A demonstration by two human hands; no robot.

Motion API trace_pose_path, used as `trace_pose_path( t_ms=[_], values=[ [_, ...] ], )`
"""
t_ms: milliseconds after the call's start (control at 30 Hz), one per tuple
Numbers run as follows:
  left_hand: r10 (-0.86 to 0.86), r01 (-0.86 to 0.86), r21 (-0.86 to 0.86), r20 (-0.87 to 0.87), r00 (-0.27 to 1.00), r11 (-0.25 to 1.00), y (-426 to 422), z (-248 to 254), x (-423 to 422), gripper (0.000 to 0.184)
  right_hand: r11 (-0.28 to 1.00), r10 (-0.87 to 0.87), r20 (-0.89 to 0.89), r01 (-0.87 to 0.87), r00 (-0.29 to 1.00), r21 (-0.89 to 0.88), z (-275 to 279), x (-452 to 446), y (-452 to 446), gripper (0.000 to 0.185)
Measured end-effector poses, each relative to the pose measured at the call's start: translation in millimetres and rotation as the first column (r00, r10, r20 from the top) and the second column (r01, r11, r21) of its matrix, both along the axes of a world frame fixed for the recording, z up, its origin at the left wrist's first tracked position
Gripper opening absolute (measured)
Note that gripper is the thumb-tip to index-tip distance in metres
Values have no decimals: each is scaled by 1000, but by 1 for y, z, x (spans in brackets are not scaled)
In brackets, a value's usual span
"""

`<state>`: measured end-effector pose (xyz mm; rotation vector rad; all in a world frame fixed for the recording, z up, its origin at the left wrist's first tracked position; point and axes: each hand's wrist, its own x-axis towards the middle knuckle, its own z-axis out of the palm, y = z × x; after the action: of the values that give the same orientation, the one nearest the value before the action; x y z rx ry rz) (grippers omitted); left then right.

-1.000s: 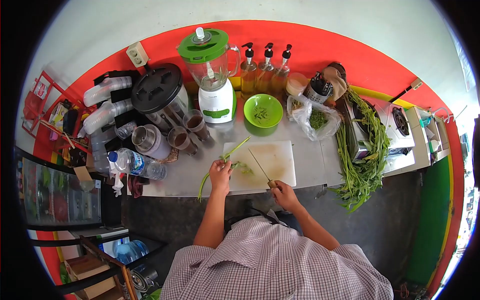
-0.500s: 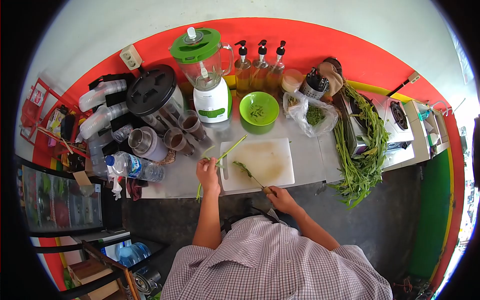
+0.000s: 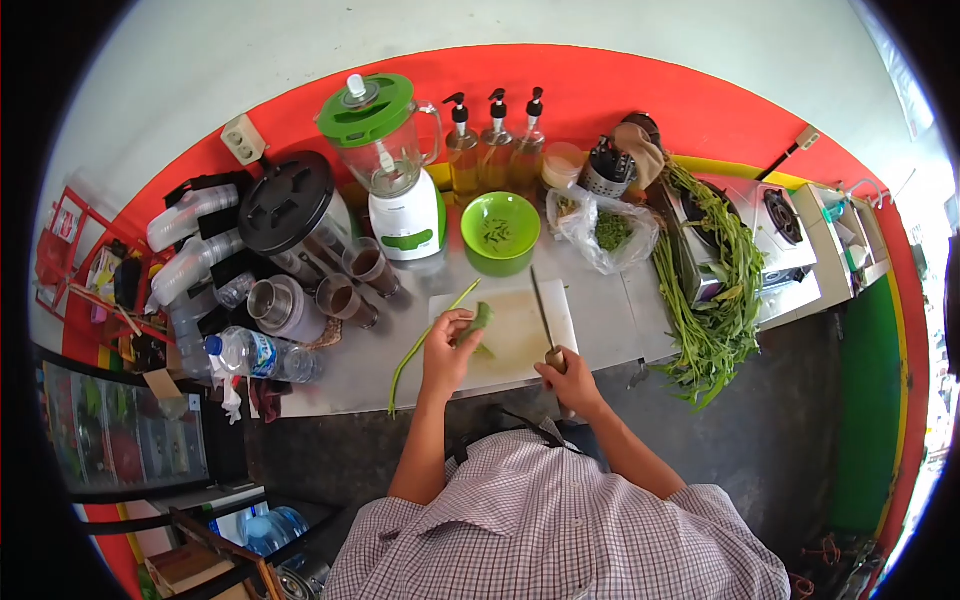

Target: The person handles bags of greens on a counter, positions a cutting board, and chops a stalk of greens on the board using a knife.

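Observation:
My left hand [image 3: 447, 350] is over the left part of the white cutting board [image 3: 545, 350], pinching a green leaf [image 3: 481, 317] between thumb and fingers. Beside that hand a long green stem [image 3: 408, 362] lies across the board's left edge, its lower end reaching the table's front edge. My right hand [image 3: 568, 378] is wrapped around the handle of a knife [image 3: 542, 308]. The blade points away from me, over the right side of the board. Behind the board stands a green bowl [image 3: 502, 262] with small cut green pieces inside.
Leafy stems [image 3: 705, 340] hang over the table's front edge beside a stove [image 3: 785, 240]. A plastic bag [image 3: 590, 250] with greens lies right of the bowl. Left stand a blender [image 3: 405, 215], glasses of dark drink [image 3: 350, 305] and a water bottle [image 3: 265, 355].
My left hand has let go of the long stem and moved right; it now holds a leaf. The knife has swung from pointing left to pointing away from me.

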<state>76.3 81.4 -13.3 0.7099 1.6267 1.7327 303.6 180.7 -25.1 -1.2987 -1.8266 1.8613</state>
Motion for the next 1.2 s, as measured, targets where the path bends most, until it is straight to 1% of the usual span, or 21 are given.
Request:
trace_pose_path(
  t_ms=[33,67,133,200,233,267,333,367,467,533,633,667,733,767,833,967,1033,1067,1133,1167,1200],
  values=[
    [-105,101,-44,-85,991,994,4,2,5,31,998,-67,-116,64,991,-27,-2,-1,5,20],
    [-209,195,-95,-164,964,976,8,2,11,33,997,-77,-115,75,990,-22,-3,-1,9,20],
    [-219,207,-92,-150,964,974,17,0,25,27,876,-355,-229,236,906,-421,5,-2,18,18],
    [-397,364,-170,-244,885,916,24,2,35,16,841,-412,-253,259,875,-475,13,1,26,18],
    [-410,377,-170,-250,877,910,28,5,40,12,802,-463,-274,266,843,-535,15,4,28,18],
    [-417,385,-168,-247,875,908,30,7,43,12,800,-469,-272,274,840,-534,16,8,30,18],
    [-484,460,-159,-394,782,873,35,14,46,13,791,-501,-316,278,805,-546,17,14,33,21],
    [-491,469,-158,-396,776,869,37,17,48,13,789,-509,-319,285,800,-545,13,16,35,21],
    [-495,490,-155,-504,708,858,41,23,53,12,815,-480,-256,318,839,-483,1,24,38,23],
    [-455,473,-112,-534,713,874,42,21,54,13,746,-470,-187,275,863,-607,1,24,38,24],
    [-487,512,-136,-582,651,848,42,17,48,13,712,-542,-206,314,815,-628,0,13,30,24],
    [-483,508,-137,-584,653,851,41,16,48,13,714,-537,-208,310,818,-628,-4,12,30,24],
    [-474,489,-133,-554,684,862,38,16,44,13,817,-513,-394,294,763,-496,-6,5,31,21],
    [-470,483,-136,-558,684,865,36,16,41,13,819,-508,-399,285,763,-498,-6,3,33,21],
    [-529,461,-261,-449,720,848,31,18,34,11,836,-513,-400,337,760,-433,15,-2,34,23],
    [-548,460,-297,-431,717,837,22,15,24,12,881,-453,-407,328,793,-342,18,-7,32,23],
    [-316,313,-130,-670,671,941,22,11,24,17,912,-406,-453,318,794,-260,23,-12,26,24],
    [-314,307,-132,-668,675,942,21,8,26,17,913,-402,-450,313,797,-262,24,-15,23,24],
    [-48,57,-5,-611,790,998,22,15,33,22,912,-408,-412,380,814,-153,32,-22,16,23],
    [-54,61,-10,-606,794,998,22,17,36,22,910,-414,-406,384,815,-156,35,-26,13,23],
    [-132,106,-79,-518,845,991,23,20,39,25,918,-384,-447,387,808,-88,39,-30,9,22]
  ],
)
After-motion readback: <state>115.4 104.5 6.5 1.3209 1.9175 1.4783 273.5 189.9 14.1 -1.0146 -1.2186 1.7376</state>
